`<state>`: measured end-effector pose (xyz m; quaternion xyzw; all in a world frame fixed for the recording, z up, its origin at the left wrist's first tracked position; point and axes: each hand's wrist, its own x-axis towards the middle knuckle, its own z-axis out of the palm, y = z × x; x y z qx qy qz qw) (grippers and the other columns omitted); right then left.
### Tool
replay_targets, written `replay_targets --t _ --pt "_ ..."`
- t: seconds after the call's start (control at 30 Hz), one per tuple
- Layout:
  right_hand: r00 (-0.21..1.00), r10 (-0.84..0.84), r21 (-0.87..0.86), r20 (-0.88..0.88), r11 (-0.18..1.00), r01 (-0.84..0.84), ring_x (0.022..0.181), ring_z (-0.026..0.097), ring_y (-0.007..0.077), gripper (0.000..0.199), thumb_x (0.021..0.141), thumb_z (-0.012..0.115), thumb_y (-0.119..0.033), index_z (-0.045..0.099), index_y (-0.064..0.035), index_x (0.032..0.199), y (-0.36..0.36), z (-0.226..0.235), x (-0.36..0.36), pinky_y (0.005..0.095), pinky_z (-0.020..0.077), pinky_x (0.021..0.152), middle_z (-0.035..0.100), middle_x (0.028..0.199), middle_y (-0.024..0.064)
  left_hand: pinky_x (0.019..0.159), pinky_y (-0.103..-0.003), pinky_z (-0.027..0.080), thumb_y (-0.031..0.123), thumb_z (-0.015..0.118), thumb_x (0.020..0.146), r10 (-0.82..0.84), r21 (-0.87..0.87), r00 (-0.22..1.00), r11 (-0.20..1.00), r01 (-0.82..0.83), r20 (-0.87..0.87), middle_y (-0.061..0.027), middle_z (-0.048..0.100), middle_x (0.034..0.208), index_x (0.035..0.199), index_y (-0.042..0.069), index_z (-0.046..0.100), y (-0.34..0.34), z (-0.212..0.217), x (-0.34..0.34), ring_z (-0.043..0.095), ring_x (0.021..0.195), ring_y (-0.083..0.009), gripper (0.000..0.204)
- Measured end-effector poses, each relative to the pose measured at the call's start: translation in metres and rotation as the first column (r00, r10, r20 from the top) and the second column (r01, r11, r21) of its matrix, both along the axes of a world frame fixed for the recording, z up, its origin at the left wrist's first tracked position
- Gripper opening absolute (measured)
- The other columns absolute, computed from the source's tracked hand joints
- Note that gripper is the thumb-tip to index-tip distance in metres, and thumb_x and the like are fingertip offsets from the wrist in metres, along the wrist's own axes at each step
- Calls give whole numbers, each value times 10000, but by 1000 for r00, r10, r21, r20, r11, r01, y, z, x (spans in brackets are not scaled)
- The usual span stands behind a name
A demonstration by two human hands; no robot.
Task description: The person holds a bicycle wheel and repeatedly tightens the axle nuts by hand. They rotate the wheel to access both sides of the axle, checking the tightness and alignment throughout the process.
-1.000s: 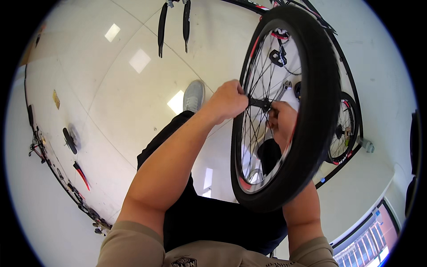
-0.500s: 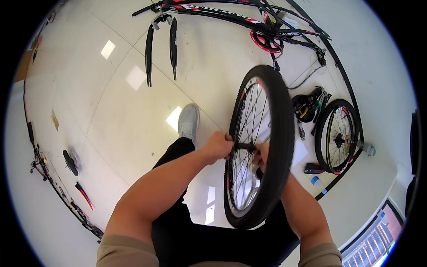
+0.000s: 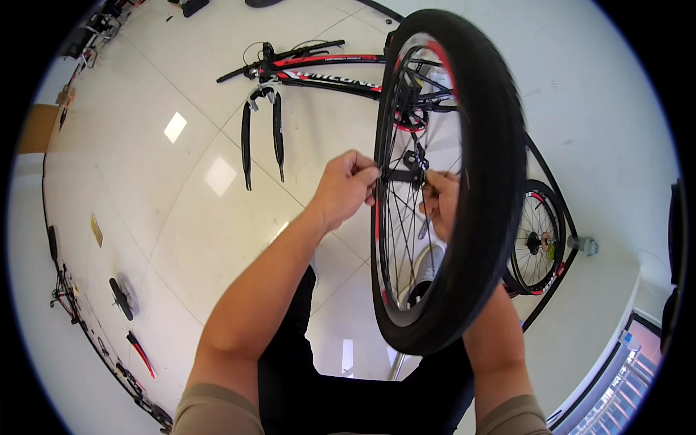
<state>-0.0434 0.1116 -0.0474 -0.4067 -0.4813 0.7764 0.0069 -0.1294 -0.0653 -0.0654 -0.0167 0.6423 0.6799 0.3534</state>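
Note:
A bicycle wheel (image 3: 496,167) with a thick black tyre, black spokes and a red-and-white marked rim stands upright in the air between my hands. My left hand (image 3: 346,185) is closed, its thumb and fingers pinching the left end of the axle at the dark hub (image 3: 402,176). From the other side, my right hand (image 3: 442,203) shows through the spokes, its fingers closed at the hub's right end. The tyre covers my right wrist.
Beyond the wheel, a black, red and white bicycle frame (image 3: 330,78) lies on the tiled floor, its fork (image 3: 278,138) pointing toward me. Another wheel (image 3: 534,242) leans by the right wall. Dark parts, including a red-and-black strip (image 3: 141,354), lie at the left.
Both hands have raised the wheel, bringing it up and farther forward in view. It now covers part of the bicycle frame. The view has shifted, showing more floor at the top.

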Motion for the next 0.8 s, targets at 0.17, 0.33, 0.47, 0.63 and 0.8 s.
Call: replay_targets --t 0.17,0.33,0.47,0.63,0.8 --pt "1000 19 12 23 1000 -20 499 376 91 116 973 595 -127 542 -57 897 -22 12 39 277 366 500 476 655 13 597 -315 532 26 576 959 71 -54 993 996 -66 98 -48 546 767 926 -10 573 -24 29 49 495 600 -117 49" --pt "996 6 39 86 999 -10 484 382 87 78 967 574 -101 545 -56 910 -42 15 78 260 338 490 486 659 18 598 -310 524 -8 595 882 97 -65 981 994 -87 167 -58 560 776 956 -39 582 -35 34 83 512 615 -120 81" --pt "985 -1 22 174 1000 -3 492 386 92 74 970 566 -97 556 -34 932 -35 -8 77 261 343 495 491 664 19 624 -278 510 -18 639 795 -1 -109 992 994 15 127 -60 576 813 1023 -54 579 -43 29 77 538 659 -118 238" --pt "1000 -12 39 22 999 12 550 417 85 81 980 552 -96 570 -21 957 -34 7 68 275 369 512 513 711 20 687 -252 477 45 824 712 -233 -110 971 968 226 -52 -29 562 867 1107 -29 559 -41 31 63 537 717 -105 481" --pt "993 -30 28 118 999 26 550 418 76 109 994 546 -119 584 -18 982 -25 6 67 280 392 518 517 723 18 666 -263 471 220 925 667 -362 -244 912 918 313 -191 -26 563 863 1086 -11 572 -37 33 62 533 733 -94 594"
